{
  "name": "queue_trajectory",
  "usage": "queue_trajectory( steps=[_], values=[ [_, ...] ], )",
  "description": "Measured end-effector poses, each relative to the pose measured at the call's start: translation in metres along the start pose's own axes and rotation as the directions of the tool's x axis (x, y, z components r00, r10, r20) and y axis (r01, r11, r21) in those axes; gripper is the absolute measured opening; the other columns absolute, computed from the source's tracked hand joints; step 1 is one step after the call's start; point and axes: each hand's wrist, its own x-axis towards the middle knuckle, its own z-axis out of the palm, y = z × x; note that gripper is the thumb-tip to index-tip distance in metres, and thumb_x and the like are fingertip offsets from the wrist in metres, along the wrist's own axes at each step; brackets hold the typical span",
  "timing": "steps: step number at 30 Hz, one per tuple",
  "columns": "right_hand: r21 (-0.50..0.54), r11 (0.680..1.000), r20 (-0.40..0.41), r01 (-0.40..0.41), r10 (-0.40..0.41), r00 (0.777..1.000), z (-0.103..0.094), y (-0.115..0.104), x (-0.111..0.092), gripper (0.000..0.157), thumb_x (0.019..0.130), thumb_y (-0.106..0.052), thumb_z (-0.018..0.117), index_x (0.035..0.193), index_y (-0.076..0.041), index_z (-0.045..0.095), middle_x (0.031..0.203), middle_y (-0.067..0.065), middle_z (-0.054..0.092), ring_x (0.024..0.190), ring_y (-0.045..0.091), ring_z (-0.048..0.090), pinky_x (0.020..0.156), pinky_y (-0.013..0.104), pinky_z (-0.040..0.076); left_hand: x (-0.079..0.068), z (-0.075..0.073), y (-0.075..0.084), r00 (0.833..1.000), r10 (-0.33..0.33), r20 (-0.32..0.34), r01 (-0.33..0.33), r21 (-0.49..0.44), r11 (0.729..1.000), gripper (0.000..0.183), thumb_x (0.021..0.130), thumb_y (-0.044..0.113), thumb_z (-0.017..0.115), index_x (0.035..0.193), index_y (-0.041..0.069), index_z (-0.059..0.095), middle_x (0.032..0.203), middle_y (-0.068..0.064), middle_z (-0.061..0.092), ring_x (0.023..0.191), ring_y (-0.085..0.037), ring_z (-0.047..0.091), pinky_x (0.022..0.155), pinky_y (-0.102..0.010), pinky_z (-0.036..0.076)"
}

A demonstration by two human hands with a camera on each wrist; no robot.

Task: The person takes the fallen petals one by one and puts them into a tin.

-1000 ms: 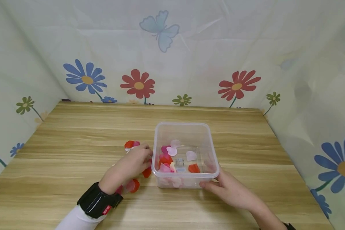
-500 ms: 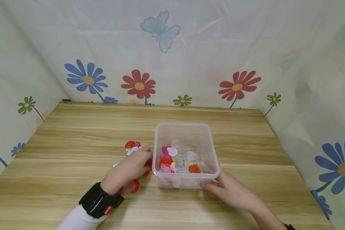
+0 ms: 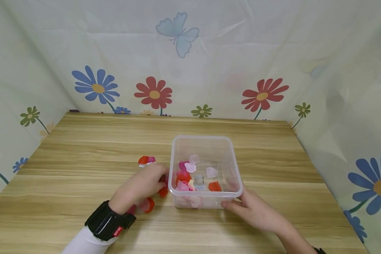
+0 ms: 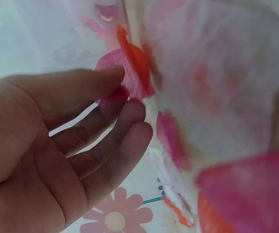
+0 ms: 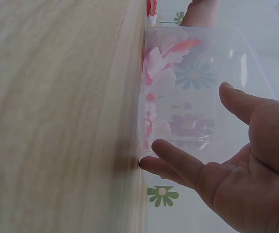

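Observation:
A clear square plastic box (image 3: 206, 194) holds several fabric-like petals, among them a red petal (image 3: 214, 186) and pale pink ones. My left hand (image 3: 143, 185) is low at the box's left side, among loose petals on the table. In the left wrist view, its thumb and fingertips pinch a magenta petal (image 4: 112, 60), beside an orange-red petal (image 4: 138, 63). My right hand (image 3: 257, 211) rests against the near right corner of the box, thumb on the front wall. In the right wrist view, its fingers (image 5: 178, 160) extend along the box, fairly straight.
More loose petals lie left of the box, including a red petal (image 3: 143, 160) behind my left hand and another red petal (image 3: 150, 205) in front of it. The wooden table (image 3: 92, 148) meets a flower-printed cloth (image 3: 216, 53) at the back and sides.
My left hand shifts slightly among the loose petals, covering and uncovering a few of them. The box and my right hand stay in place.

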Motion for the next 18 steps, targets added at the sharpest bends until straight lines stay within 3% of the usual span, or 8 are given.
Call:
queue_trajectory(
  steps=[5,9,18],
  values=[
    [0.010,1.000,0.001,-0.006,0.006,1.000,0.000,0.000,0.000,0.055,0.097,-0.025,0.065,0.143,-0.016,0.037,0.128,-0.002,0.057,0.120,0.016,0.055,0.100,0.024,0.038,-0.003,-0.010,0.002,0.999,-0.011,0.036,0.012,-0.031,0.999,0.013,0.085,0.003,0.074,0.085,0.014,0.067,0.072,0.010,0.053,0.067,-0.012,0.052,0.059,-0.021,0.045],
    [0.009,1.000,0.001,-0.016,0.016,1.000,0.000,0.000,0.000,0.056,0.097,-0.026,0.065,0.144,-0.015,0.037,0.129,-0.002,0.057,0.120,0.015,0.054,0.100,0.023,0.038,-0.005,-0.018,0.003,1.000,0.002,0.019,-0.001,-0.033,0.999,0.017,0.082,-0.001,0.072,0.078,0.013,0.064,0.070,0.008,0.052,0.067,-0.013,0.051,0.057,-0.022,0.044],
    [0.002,1.000,-0.003,-0.014,0.014,1.000,0.000,0.001,0.000,0.055,0.097,-0.025,0.065,0.143,-0.013,0.038,0.127,-0.003,0.058,0.119,0.012,0.055,0.100,0.025,0.039,-0.007,-0.028,-0.001,1.000,0.019,-0.018,-0.018,0.006,1.000,0.018,0.082,0.000,0.073,0.080,0.014,0.063,0.069,0.009,0.051,0.067,-0.012,0.050,0.059,-0.021,0.044]
  ],
)
